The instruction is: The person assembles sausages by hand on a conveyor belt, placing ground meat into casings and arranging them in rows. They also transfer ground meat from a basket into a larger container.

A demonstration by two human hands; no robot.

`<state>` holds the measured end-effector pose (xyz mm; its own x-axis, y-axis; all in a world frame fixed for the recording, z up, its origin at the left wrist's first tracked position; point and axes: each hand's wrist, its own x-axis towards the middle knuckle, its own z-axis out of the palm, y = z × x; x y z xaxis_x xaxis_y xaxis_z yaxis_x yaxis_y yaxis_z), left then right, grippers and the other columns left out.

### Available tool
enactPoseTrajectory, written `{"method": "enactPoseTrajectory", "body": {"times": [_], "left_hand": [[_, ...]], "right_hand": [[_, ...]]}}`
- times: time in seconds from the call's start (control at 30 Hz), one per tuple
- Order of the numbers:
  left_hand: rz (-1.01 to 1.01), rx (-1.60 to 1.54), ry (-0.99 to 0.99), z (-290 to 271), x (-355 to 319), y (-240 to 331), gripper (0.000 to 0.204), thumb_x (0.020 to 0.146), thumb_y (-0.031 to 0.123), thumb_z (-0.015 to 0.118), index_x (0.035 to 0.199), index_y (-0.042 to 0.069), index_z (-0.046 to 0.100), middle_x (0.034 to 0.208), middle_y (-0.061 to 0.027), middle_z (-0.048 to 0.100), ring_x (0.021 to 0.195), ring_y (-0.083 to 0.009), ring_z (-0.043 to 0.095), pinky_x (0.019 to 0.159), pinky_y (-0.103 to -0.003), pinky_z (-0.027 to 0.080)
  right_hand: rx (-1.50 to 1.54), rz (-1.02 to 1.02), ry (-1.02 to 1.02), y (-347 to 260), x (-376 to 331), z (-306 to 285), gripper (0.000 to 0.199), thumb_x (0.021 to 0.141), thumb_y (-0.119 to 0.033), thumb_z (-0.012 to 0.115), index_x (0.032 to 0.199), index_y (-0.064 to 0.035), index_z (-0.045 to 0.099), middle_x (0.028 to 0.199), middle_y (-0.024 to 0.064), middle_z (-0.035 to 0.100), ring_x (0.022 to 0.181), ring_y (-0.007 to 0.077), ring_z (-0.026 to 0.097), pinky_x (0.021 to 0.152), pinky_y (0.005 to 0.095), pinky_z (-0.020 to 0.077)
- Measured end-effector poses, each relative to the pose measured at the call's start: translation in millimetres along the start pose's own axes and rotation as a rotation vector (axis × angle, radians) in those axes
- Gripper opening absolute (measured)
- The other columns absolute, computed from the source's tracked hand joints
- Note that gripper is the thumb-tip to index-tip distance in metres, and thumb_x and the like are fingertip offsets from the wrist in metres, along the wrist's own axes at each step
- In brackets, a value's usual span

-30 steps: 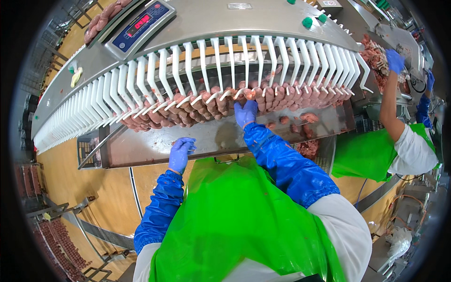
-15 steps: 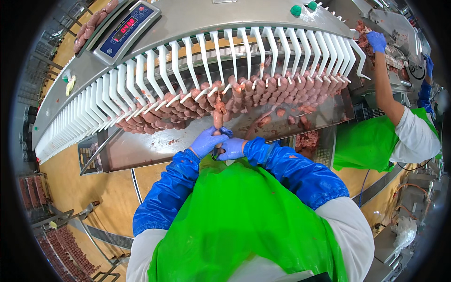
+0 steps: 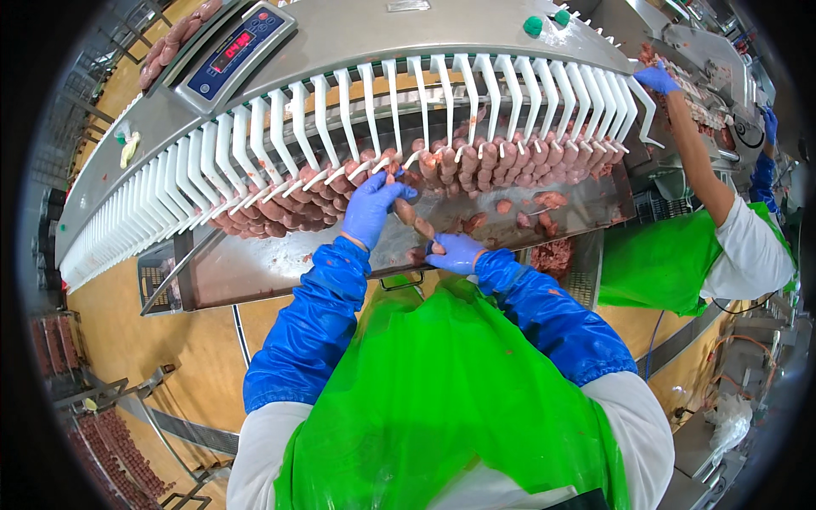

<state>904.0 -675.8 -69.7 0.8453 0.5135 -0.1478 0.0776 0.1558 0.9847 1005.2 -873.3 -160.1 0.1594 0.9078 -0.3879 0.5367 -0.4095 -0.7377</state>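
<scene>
A person in a green apron faces a curved row of white hooks [image 3: 340,127] hung with sausage links [image 3: 476,166]. The left hand [image 3: 371,208] grips a sausage string [image 3: 414,219] at the hooks; the right hand [image 3: 456,252] pinches its lower end above the steel tray [image 3: 255,272]. Most hooks look loaded; loose pieces [image 3: 544,202] remain on the tray.

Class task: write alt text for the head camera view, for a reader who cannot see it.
A person in blue gloves and a green apron holds a string of sausage links between the left hand and right hand, under a curved row of white hooks hung with sausages. A co-worker stands at right.
</scene>
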Motion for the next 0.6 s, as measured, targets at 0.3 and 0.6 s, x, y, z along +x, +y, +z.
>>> {"method": "enactPoseTrajectory", "body": {"times": [0.3,0.6], "left_hand": [[0.528,1.268,-0.571,57,-45,41,0.053,0.079,0.030,0.067,0.125,0.006,0.060,0.101,-0.0166,0.068,0.101,-0.0367,0.065,0.107,-0.048,0.039],[0.091,1.727,-0.823,1,-11,39,0.037,0.081,0.049,0.059,0.091,0.015,0.071,0.085,-0.0135,0.070,0.083,-0.0327,0.068,0.075,-0.048,0.050]], "right_hand": [[0.077,-0.309,0.045,0,-2,-4,0.048,0.081,-0.040,0.069,0.114,-0.0066,0.063,0.112,0.0201,0.067,0.098,0.0402,0.064,0.088,0.0450,0.0493],[-0.352,0.150,-0.024,42,-33,-59,0.047,0.083,-0.047,0.061,0.114,-0.0114,0.064,0.109,0.0202,0.068,0.104,0.0411,0.063,0.090,0.0459,0.0496]]}}
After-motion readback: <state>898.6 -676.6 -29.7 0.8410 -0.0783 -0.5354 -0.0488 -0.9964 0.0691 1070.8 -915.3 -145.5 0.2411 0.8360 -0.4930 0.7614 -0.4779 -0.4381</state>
